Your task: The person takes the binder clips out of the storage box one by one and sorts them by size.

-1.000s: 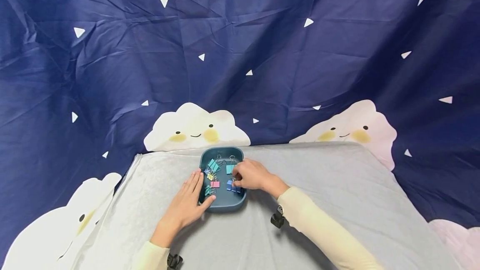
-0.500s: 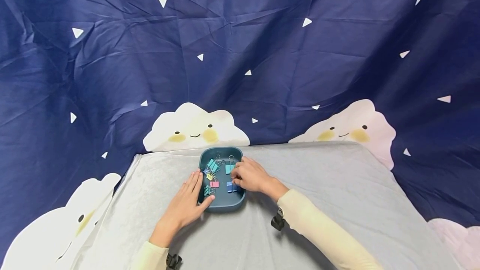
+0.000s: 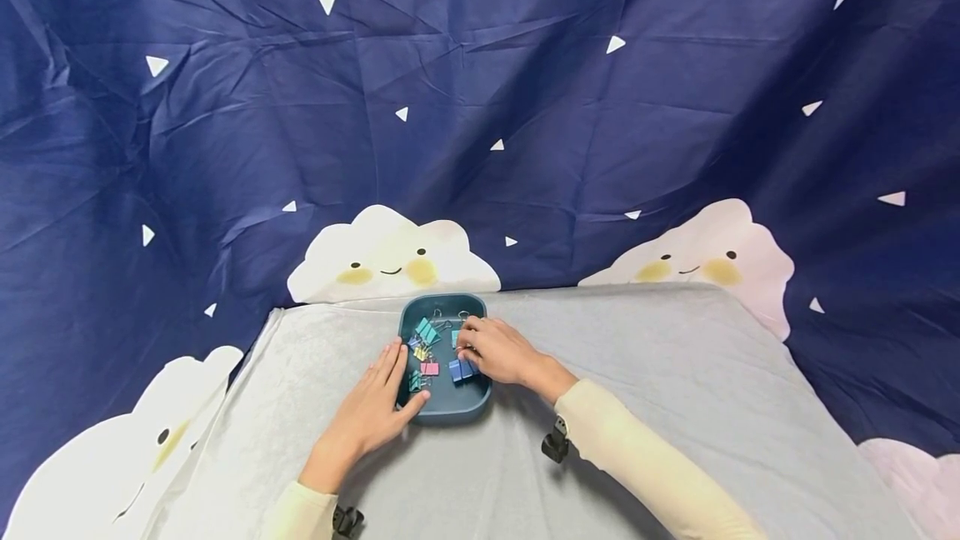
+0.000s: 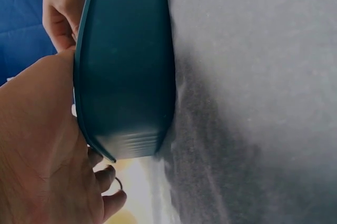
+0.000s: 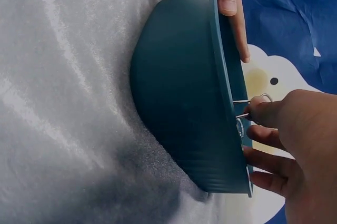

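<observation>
A dark teal plastic bin (image 3: 444, 417) holds several binder clips. My left hand (image 3: 371, 402) rests along its left rim, fingers extended and thumb over the front left corner. Reaching over the right rim, my right hand (image 3: 506, 350) pinches the wire handle (image 5: 241, 101) of a blue binder clip (image 3: 460, 371); its fingers partly cover the clip. Behind it lies a turquoise clip (image 3: 456, 338), partly hidden by the fingers. On the bin's left side are more turquoise clips (image 3: 427, 330), a yellow clip (image 3: 421, 353), a pink clip (image 3: 430, 368) and a green clip (image 3: 416, 382).
The bin stands on a grey cloth-covered table (image 3: 637, 373), close to its back edge. Behind hangs a dark blue curtain (image 3: 450, 107) with white triangles and smiling clouds. A black wrist mount (image 3: 555, 440) shows under the right sleeve.
My right hand has shifted slightly left and inward over the bin. The blue clips under it have turned a little to a slant. My left hand has stayed in place.
</observation>
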Available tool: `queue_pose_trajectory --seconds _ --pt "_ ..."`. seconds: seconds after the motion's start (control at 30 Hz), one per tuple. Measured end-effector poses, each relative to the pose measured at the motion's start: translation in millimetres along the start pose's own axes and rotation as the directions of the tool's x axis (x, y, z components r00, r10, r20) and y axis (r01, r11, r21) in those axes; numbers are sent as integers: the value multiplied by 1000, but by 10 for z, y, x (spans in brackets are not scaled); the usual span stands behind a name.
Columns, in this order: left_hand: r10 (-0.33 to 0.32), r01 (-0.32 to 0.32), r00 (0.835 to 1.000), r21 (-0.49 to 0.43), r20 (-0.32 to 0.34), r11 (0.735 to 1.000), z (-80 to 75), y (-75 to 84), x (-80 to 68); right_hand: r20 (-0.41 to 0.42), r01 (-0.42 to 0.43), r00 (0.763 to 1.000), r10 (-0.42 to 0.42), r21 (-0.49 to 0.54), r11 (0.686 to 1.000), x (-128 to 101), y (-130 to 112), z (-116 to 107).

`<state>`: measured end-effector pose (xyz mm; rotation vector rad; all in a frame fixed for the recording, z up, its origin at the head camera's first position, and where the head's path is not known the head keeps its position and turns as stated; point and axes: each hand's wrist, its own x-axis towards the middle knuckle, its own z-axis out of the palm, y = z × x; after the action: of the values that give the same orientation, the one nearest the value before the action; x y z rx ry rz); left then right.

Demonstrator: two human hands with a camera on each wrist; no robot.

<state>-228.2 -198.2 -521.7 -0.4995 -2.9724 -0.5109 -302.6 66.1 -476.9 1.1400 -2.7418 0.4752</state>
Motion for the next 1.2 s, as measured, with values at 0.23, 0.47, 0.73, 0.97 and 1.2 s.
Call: queue_pose_trajectory --seconds 0.23,0.47,0.73,0.97,1.2 --pt "2 -2 1000 -12 5 1000 -19 7 -1 -3 5 1000 -5 91 996 10 12 -47" --pt "13 -13 1000 -8 3 1000 -19 7 -8 0 3 1000 -3 192 981 12 34 -58" --pt "15 -15 1000 -15 3 1000 -9 1 3 -132 50 991 -26 184 982 -14 53 -63" --pt "19 -19 1000 -20 5 1000 -20 9 -3 -141 27 990 3 209 978 -28 84 -108" --pt "16 -16 1000 -30 0 999 -25 17 -6 -169 29 986 2 180 983 -23 129 -151"
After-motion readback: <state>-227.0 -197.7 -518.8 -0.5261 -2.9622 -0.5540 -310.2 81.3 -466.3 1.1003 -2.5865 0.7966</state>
